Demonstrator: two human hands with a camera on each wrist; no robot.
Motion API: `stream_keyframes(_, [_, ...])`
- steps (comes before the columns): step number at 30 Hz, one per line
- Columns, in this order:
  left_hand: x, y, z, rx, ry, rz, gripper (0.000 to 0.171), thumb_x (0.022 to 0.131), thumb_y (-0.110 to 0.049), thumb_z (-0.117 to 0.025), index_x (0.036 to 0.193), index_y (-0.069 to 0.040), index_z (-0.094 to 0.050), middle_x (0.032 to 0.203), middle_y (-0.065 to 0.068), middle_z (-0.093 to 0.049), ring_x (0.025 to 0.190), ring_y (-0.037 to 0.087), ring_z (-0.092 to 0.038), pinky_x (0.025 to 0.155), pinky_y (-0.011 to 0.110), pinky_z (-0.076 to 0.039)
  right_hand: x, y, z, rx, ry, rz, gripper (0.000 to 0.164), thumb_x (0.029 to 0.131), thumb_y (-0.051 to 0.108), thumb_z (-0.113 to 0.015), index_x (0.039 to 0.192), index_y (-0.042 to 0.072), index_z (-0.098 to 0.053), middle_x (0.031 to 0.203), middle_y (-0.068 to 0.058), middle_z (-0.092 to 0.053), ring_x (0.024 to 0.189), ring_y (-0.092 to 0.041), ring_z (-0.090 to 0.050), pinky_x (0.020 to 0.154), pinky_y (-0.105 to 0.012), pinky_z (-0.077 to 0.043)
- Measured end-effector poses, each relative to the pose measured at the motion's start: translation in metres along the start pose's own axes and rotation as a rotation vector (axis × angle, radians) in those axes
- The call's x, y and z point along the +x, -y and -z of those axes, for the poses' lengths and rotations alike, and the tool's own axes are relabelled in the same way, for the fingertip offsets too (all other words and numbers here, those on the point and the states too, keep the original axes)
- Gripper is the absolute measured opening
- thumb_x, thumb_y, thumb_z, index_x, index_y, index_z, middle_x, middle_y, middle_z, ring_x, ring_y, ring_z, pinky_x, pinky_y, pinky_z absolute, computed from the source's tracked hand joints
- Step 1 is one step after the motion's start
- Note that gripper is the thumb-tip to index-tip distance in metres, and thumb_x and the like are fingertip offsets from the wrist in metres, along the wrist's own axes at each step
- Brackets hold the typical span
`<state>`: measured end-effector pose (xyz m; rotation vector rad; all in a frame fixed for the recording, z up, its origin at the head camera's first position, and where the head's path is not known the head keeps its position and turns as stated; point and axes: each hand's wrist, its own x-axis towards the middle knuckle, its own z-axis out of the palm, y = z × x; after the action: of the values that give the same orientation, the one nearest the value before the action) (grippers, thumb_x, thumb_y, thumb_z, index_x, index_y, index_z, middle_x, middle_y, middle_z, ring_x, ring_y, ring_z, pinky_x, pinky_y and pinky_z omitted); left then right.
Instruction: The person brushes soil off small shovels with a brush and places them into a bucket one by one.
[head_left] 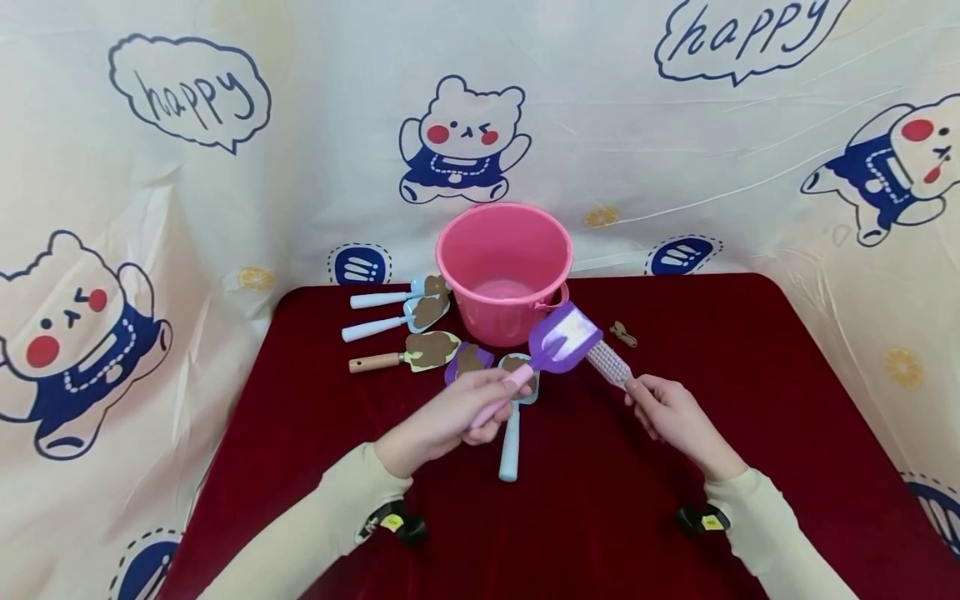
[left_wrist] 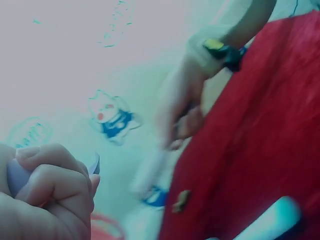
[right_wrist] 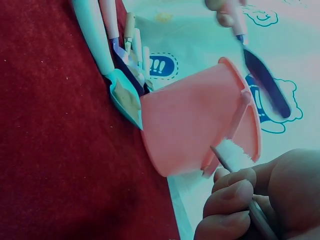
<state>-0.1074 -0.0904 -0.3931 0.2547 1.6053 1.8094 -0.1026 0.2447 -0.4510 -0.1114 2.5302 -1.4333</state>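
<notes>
Purple shovel [head_left: 562,343] is up in the air just to the near right of the bucket [head_left: 491,318], long axis slanting, blade pointing far right and pink handle near left. Left hand [head_left: 474,407] has its fingers clamped round that smooth handle. Right hand [head_left: 669,412] pinches a brush [head_left: 611,365] with pale bristles, aimed far left; the right wrist view shows a gap between brush and blade. Bucket's glossy pink, looks like plastic, round-rimmed. Light-blue shovel [head_left: 510,442] lies on velvety red cloth [head_left: 637,517], handle pointing near, brown stuff smeared on its scoop.
</notes>
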Motion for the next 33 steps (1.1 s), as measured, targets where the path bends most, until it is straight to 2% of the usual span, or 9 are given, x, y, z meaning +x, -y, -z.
stream_keyframes(6, [-0.014,-0.049,0.028,0.164,-0.111,-0.132,0.039,0.112,-0.022,-0.041,0.139,0.004,-0.053,0.08,0.006,-0.051,0.048,0.008,-0.038,0.044,0.02,-0.028,-0.005,-0.006,-0.001,0.011,0.016,-0.012,0.04,0.112,0.035,-0.049,0.1,-0.001,-0.061,0.064,-0.006,-0.053,0.049,-0.016,-0.048,0.046,-0.033,-0.046])
stream_keyframes(11, [-0.01,-0.086,0.055,0.313,-0.245,-0.185,0.036,0.11,-0.02,-0.04,0.133,0.003,-0.055,0.075,0.006,-0.048,0.051,0.011,-0.038,0.046,0.023,-0.029,-0.007,-0.01,-0.001,0.002,0.021,-0.02,0.039,0.111,0.034,-0.05,0.098,-0.001,-0.062,0.064,-0.004,-0.052,0.049,-0.016,-0.048,0.047,-0.032,-0.046])
stream_keyframes(13, [-0.005,-0.097,0.066,0.463,-0.319,-0.217,0.035,0.11,-0.025,-0.042,0.126,0.001,-0.059,0.076,0.005,-0.051,0.056,0.011,-0.043,0.05,0.023,-0.033,-0.008,-0.012,-0.002,0.0,0.027,-0.021,0.039,0.111,0.034,-0.05,0.097,0.0,-0.062,0.063,-0.005,-0.052,0.049,-0.015,-0.048,0.047,-0.032,-0.046])
stream_keyframes(15, [0.002,-0.104,0.077,0.65,-0.403,-0.248,0.036,0.11,-0.03,-0.044,0.13,-0.006,-0.063,0.077,0.009,-0.053,0.058,0.016,-0.045,0.052,0.026,-0.035,-0.008,-0.013,-0.002,-0.001,0.036,-0.019,0.039,0.111,0.034,-0.05,0.096,0.0,-0.062,0.063,-0.005,-0.052,0.048,-0.015,-0.048,0.047,-0.032,-0.046])
stream_keyframes(18, [0.014,-0.108,0.086,0.912,-0.522,-0.254,0.041,0.109,-0.035,-0.046,0.135,-0.009,-0.062,0.088,0.012,-0.06,0.071,0.022,-0.055,0.062,0.031,-0.044,-0.009,-0.015,-0.004,-0.002,0.049,-0.019,0.041,0.111,0.035,-0.05,0.096,-0.001,-0.062,0.062,-0.005,-0.052,0.048,-0.015,-0.048,0.047,-0.032,-0.046])
stream_keyframes(19, [0.019,-0.108,0.088,0.969,-0.551,-0.246,0.043,0.108,-0.035,-0.047,0.14,-0.009,-0.059,0.093,0.012,-0.063,0.075,0.024,-0.058,0.064,0.033,-0.047,-0.01,-0.016,-0.005,-0.002,0.051,-0.019,0.041,0.111,0.035,-0.05,0.096,0.0,-0.062,0.062,-0.004,-0.052,0.048,-0.015,-0.048,0.047,-0.032,-0.046])
stream_keyframes(22, [0.032,-0.106,0.089,1.072,-0.594,-0.263,0.041,0.105,-0.026,-0.049,0.137,-0.001,-0.056,0.101,0.015,-0.065,0.084,0.029,-0.063,0.07,0.039,-0.053,-0.012,-0.019,-0.008,-0.014,0.061,-0.023,0.041,0.112,0.035,-0.049,0.095,0.001,-0.063,0.062,-0.003,-0.052,0.048,-0.014,-0.048,0.047,-0.031,-0.046])
stream_keyframes(28, [0.056,-0.103,0.086,1.192,-0.623,-0.355,0.025,0.104,-0.019,-0.063,0.118,0.002,-0.067,0.104,0.019,-0.061,0.096,0.033,-0.059,0.083,0.044,-0.056,-0.015,-0.023,-0.012,-0.031,0.066,-0.022,0.041,0.112,0.036,-0.049,0.094,0.002,-0.063,0.061,-0.003,-0.052,0.048,-0.014,-0.049,0.047,-0.032,-0.047])
stream_keyframes(33, [0.067,-0.1,0.085,1.219,-0.612,-0.361,0.014,0.101,-0.012,-0.069,0.104,0.0,-0.062,0.107,0.018,-0.051,0.099,0.032,-0.057,0.085,0.043,-0.055,-0.015,-0.021,-0.013,-0.007,0.047,-0.017,0.039,0.112,0.034,-0.05,0.094,0.002,-0.063,0.062,-0.004,-0.052,0.048,-0.014,-0.048,0.047,-0.031,-0.046])
